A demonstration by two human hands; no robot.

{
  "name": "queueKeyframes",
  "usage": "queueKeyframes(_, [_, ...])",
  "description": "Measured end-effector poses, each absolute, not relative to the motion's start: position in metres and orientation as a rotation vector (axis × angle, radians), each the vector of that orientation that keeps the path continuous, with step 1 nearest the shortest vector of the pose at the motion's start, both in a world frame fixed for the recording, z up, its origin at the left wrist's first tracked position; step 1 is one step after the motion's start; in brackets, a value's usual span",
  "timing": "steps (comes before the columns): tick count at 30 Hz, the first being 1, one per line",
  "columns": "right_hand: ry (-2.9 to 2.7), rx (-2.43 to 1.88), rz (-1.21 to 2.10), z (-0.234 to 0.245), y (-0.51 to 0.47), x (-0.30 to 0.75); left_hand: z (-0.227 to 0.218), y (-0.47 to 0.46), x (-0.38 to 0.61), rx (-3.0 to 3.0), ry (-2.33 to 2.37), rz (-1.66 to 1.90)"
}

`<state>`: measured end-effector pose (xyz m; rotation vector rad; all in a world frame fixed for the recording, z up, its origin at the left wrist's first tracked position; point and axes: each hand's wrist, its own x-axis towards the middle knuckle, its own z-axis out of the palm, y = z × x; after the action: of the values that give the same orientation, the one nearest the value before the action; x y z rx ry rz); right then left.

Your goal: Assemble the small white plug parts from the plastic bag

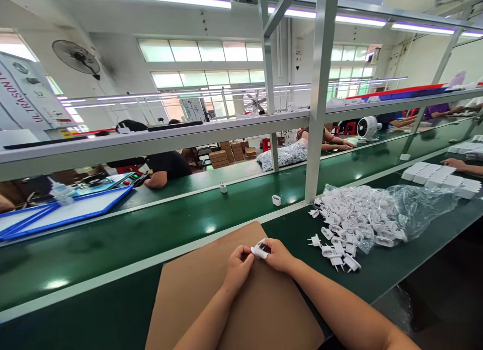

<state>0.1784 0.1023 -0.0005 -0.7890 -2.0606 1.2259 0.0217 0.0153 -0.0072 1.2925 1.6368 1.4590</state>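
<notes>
Over a brown cardboard sheet (pixel 211 294), both hands meet at a small white plug housing (pixel 258 251). My right hand (pixel 279 255) is closed round its right side, with a dark opening or metal part showing near the fingers. The fingertips of my left hand (pixel 239 265) pinch its left end; whether they also hold a smaller part is hidden. To the right lies a heap of white plug housings (pixel 362 214), some with two pins, spilling from a clear plastic bag (pixel 422 209).
A green conveyor belt (pixel 162 219) runs past the cardboard, carrying a white plug piece (pixel 223 188) and a white housing (pixel 276 200). A metal post (pixel 319 98) rises beyond. White blocks (pixel 441 178) stand in rows at right, near another person's hand (pixel 455 163).
</notes>
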Motion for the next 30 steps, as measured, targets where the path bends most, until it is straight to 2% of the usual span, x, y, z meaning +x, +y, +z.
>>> queueKeyframes(7, [-2.066, -0.804, 1.187, 0.008, 0.096, 0.18, -0.008, 0.016, 0.022, 1.331, 1.661, 1.466])
queueKeyframes(16, [-1.497, -0.839, 1.525, 0.016, 0.115, 0.182, -0.009, 0.019, 0.023, 1.304, 1.77, 1.518])
queueKeyframes(21, [-1.415, -0.912, 1.608, 0.011, 0.133, 0.187, -0.011, 0.022, 0.019, 1.348, 1.872, 1.578])
queueKeyframes(23, [-1.456, -0.929, 1.591, 0.011, 0.135, 0.186, -0.014, 0.021, 0.024, 1.423, 1.936, 1.532])
queueKeyframes(26, [-1.583, -0.964, 1.493, 0.016, 0.131, 0.186, -0.022, 0.02, 0.036, 1.637, 2.138, 1.234])
queueKeyframes(28, [-1.709, -0.994, 1.371, 0.022, 0.126, 0.187, -0.027, 0.021, 0.038, 1.722, 2.238, 1.07])
queueKeyframes(30, [-1.867, -1.015, 1.206, 0.027, 0.119, 0.189, -0.028, 0.028, 0.032, 1.711, 2.271, 1.057])
